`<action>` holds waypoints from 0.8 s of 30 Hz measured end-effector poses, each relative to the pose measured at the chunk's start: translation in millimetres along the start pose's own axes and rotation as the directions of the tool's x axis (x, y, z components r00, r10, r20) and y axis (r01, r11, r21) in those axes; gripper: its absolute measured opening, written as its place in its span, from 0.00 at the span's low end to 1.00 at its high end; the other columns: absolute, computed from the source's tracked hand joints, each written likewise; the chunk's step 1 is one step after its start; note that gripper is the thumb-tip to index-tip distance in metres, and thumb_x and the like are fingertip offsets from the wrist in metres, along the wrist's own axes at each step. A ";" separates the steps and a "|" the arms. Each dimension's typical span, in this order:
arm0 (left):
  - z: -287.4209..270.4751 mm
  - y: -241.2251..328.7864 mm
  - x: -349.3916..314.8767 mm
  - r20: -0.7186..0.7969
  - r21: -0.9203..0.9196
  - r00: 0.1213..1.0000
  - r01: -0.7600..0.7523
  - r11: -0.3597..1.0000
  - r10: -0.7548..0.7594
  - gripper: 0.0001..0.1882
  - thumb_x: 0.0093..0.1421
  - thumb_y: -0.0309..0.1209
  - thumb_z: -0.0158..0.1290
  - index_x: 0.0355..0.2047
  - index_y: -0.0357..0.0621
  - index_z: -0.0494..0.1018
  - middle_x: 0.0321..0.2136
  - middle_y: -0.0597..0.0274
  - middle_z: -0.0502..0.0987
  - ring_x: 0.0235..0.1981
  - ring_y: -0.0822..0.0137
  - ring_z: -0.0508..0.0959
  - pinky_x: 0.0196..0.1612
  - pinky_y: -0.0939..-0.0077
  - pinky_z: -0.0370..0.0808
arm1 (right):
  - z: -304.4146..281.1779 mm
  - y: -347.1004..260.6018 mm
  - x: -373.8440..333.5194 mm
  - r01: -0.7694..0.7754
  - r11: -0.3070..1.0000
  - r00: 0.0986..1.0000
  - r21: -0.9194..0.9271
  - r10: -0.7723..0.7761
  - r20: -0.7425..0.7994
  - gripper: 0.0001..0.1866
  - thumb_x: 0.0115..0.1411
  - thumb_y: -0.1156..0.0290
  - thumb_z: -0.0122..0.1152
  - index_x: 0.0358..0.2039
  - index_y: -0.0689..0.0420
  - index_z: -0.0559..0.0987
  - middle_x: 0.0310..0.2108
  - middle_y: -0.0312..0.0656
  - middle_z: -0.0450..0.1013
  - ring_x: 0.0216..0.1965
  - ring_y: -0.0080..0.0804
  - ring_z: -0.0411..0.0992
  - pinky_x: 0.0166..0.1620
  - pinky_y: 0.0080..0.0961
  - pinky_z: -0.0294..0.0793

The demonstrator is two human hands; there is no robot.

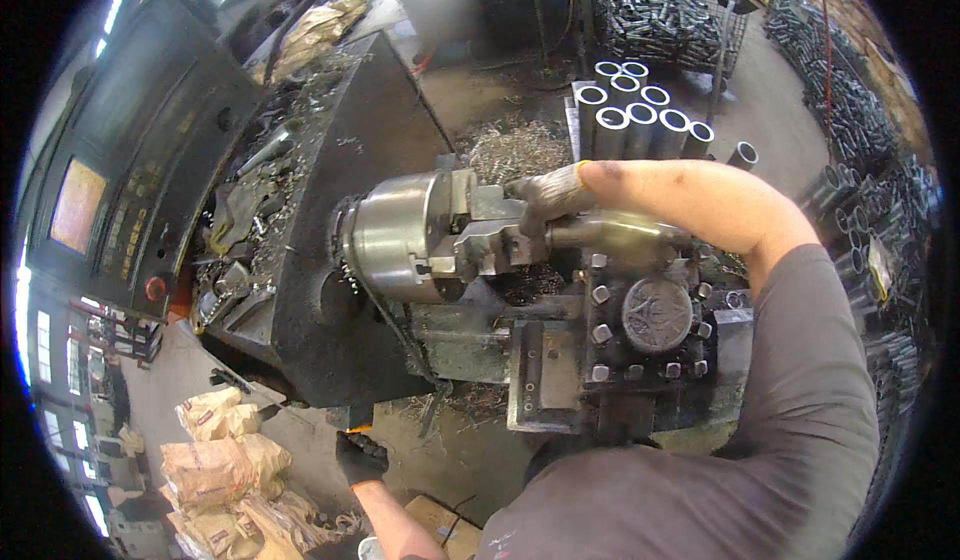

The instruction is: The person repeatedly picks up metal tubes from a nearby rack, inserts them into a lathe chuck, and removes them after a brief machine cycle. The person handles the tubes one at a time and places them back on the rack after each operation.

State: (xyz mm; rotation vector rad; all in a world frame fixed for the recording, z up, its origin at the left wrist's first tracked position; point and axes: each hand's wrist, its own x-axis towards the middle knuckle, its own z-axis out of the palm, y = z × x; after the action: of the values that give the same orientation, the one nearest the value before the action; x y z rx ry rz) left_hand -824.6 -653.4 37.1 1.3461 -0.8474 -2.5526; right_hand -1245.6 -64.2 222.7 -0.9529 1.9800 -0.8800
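My right hand (556, 196), in a pale knitted glove with dark, soiled fingers, reaches across the lathe. Its fingers curl down over the left end of a shiny metal cylinder (625, 232), close beside the stepped jaws (490, 245) of the steel chuck (395, 235). Part of the cylinder is blurred and covered by my forearm. Low on the left, my left hand (362, 457) wears a black glove and is closed beneath a small orange-yellow piece (358, 428) at the machine's lower edge. What it grips is hidden.
A square tool post (655, 315) with several bolts stands right of the chuck. Upright steel tubes (640, 120) are grouped beyond it, near a pile of metal shavings (515, 150). Paper sacks (215, 470) lie at lower left. A wire bin (665, 25) holds metal parts.
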 end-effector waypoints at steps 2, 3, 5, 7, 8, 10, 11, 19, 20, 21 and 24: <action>0.2 0.3 1.1 0.027 -0.045 1.000 0.007 0.999 -0.006 0.26 0.67 0.66 0.47 0.31 0.61 0.76 0.20 0.76 0.74 0.14 0.68 0.64 0.19 0.65 0.58 | -4.1 10.1 -17.2 0.215 0.867 0.971 -0.450 -0.241 -0.001 0.22 0.61 0.58 0.69 0.49 0.61 0.82 0.41 0.45 0.81 0.41 0.35 0.79 0.44 0.36 0.80; 0.8 -1.3 0.4 -0.004 -0.068 1.000 0.012 0.998 -0.012 0.25 0.67 0.65 0.47 0.31 0.60 0.76 0.21 0.76 0.74 0.14 0.68 0.65 0.19 0.65 0.58 | -1.8 14.2 -26.6 0.208 0.782 0.968 -0.587 -0.251 0.008 0.23 0.60 0.58 0.70 0.50 0.61 0.82 0.41 0.45 0.81 0.42 0.35 0.79 0.45 0.37 0.81; 3.3 -4.8 -2.8 0.069 0.038 0.997 -0.024 0.999 0.022 0.24 0.68 0.63 0.47 0.27 0.60 0.73 0.19 0.76 0.73 0.15 0.68 0.67 0.20 0.66 0.60 | 2.0 13.1 -43.0 0.097 0.839 0.994 -0.535 -0.052 0.100 0.23 0.59 0.59 0.70 0.50 0.58 0.83 0.41 0.44 0.82 0.41 0.35 0.80 0.44 0.37 0.81; 7.1 -5.9 -7.7 0.123 0.039 0.992 -0.021 0.999 0.016 0.24 0.70 0.61 0.47 0.25 0.61 0.70 0.16 0.75 0.70 0.14 0.68 0.66 0.19 0.66 0.61 | 7.9 -4.5 -47.9 0.052 0.727 0.961 -0.685 0.151 0.233 0.19 0.61 0.62 0.67 0.50 0.57 0.82 0.41 0.46 0.82 0.38 0.36 0.80 0.41 0.41 0.80; 7.3 -4.7 -10.6 0.089 0.034 0.996 -0.004 0.999 0.001 0.24 0.69 0.61 0.47 0.25 0.60 0.71 0.17 0.74 0.71 0.15 0.68 0.67 0.20 0.67 0.61 | 11.7 -18.7 -47.0 0.112 0.631 0.939 -0.768 0.185 0.289 0.17 0.62 0.65 0.64 0.51 0.56 0.82 0.41 0.47 0.82 0.35 0.36 0.80 0.39 0.44 0.80; 6.5 -2.9 -11.9 0.169 0.044 0.985 0.020 0.999 -0.028 0.25 0.68 0.61 0.47 0.25 0.58 0.74 0.19 0.74 0.75 0.17 0.68 0.69 0.22 0.68 0.62 | 21.9 -53.8 -34.7 -0.371 0.843 0.915 -0.390 0.404 0.001 0.18 0.63 0.65 0.63 0.52 0.56 0.81 0.40 0.46 0.82 0.34 0.33 0.80 0.39 0.43 0.80; 5.4 -2.1 -9.7 0.142 0.042 0.989 0.025 0.999 -0.031 0.24 0.68 0.60 0.47 0.26 0.58 0.74 0.19 0.74 0.74 0.17 0.68 0.69 0.22 0.68 0.62 | 23.1 -69.8 -35.5 -0.517 0.849 0.855 -0.103 0.508 -0.104 0.18 0.63 0.66 0.63 0.53 0.56 0.81 0.40 0.45 0.82 0.34 0.32 0.79 0.40 0.43 0.81; -4.2 -25.1 14.4 0.061 0.420 0.887 -0.439 0.794 0.458 0.16 0.72 0.50 0.50 0.41 0.52 0.74 0.25 0.64 0.75 0.22 0.66 0.73 0.24 0.62 0.70 | 27.2 15.2 -101.4 -0.547 0.515 0.837 -0.660 0.343 -0.426 0.23 0.52 0.56 0.72 0.44 0.56 0.86 0.37 0.53 0.84 0.38 0.49 0.84 0.40 0.43 0.82; 2.7 -26.1 8.9 0.021 0.253 0.931 -0.357 0.899 0.364 0.25 0.73 0.57 0.46 0.38 0.47 0.73 0.26 0.59 0.73 0.20 0.61 0.72 0.23 0.58 0.72 | 36.9 38.1 -99.1 -0.574 0.399 0.805 -0.715 0.438 -0.401 0.14 0.48 0.62 0.73 0.33 0.56 0.88 0.33 0.53 0.84 0.36 0.48 0.85 0.37 0.44 0.82; 10.1 -29.3 -4.0 -0.068 0.335 0.904 -0.378 0.863 0.423 0.25 0.73 0.57 0.47 0.40 0.46 0.74 0.27 0.59 0.74 0.23 0.61 0.74 0.26 0.58 0.74 | 40.3 54.1 -112.5 -0.511 0.524 0.859 -0.681 0.342 -0.381 0.15 0.46 0.60 0.71 0.27 0.59 0.86 0.26 0.54 0.80 0.30 0.49 0.82 0.31 0.46 0.80; 57.2 -19.4 -58.9 -0.212 0.768 0.575 -0.402 0.499 0.790 0.26 0.72 0.51 0.53 0.49 0.36 0.75 0.34 0.54 0.78 0.36 0.56 0.80 0.42 0.60 0.78 | 38.2 55.2 -140.0 -0.582 0.405 0.813 -0.706 0.273 -0.514 0.15 0.44 0.62 0.73 0.27 0.60 0.85 0.25 0.55 0.79 0.28 0.52 0.80 0.33 0.44 0.78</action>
State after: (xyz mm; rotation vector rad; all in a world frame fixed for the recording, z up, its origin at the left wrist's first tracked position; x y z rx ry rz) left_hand -832.4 -592.0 94.4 1.4013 -1.7737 -1.1901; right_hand -1169.8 70.2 205.4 -0.6849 2.8423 0.3750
